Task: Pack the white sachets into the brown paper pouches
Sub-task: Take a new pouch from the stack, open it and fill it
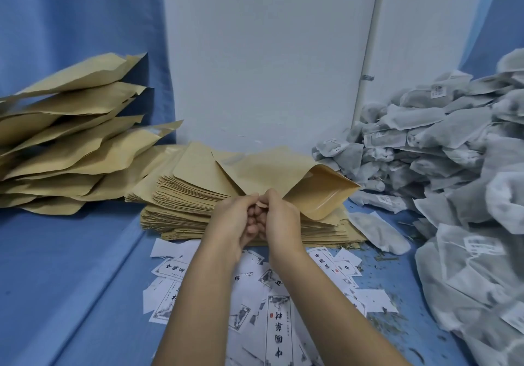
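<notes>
Hands: left hand (235, 221) and right hand (279, 218) are both pinching the near edge of one brown pouch (269, 171), fingers curled.
Pouch: it's hanging over the flat pouch stack (184, 195), mouth gaping toward the right.
Sachets: white sachets (442, 144) are heaping up on the right, crowding the stack's right edge.
Open room: bare blue cloth (71, 266) is showing near left; loose labels (279, 317) are littering the cloth around the forearms.

Soft even cool light, faint shadows, wide-angle edge bending
</notes>
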Demonstrator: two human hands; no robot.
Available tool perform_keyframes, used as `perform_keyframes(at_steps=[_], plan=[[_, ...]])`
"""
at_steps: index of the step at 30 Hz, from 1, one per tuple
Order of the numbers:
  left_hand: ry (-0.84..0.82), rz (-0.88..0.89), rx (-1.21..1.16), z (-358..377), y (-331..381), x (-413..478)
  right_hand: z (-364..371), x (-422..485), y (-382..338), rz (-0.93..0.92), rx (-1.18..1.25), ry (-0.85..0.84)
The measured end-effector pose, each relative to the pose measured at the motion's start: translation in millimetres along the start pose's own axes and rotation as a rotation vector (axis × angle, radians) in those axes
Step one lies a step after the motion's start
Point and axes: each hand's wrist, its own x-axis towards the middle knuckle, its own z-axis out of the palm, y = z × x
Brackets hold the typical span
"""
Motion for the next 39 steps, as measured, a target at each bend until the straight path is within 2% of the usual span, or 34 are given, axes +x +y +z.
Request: perform_keyframes(at_steps=[3,6,9,15,29,39], plan=[[-0.005,-0.002,-0.089,-1,3,1,-1,0,-3,0.073,0.063,0.018],[0.018,-0.006,-0.029,-1,1,1,-1,0,0,0.033,0.061,0.069],[-0.011,-0.028,0.043,-1,0,-1,1,-1,1,-0.006,0.027,0.048],[-0.027,0.010,-0.019,-4,3,1,0,0,-2,0.043,0.171,0.075],[-0.028,-0.020,-0.039,-9,4,4,-10,8,-3,0.069,0.178,0.115],[-0.007,-0.026,-0.061,-15,5,5,-18,15,-4,0.086,0.174,0.080]])
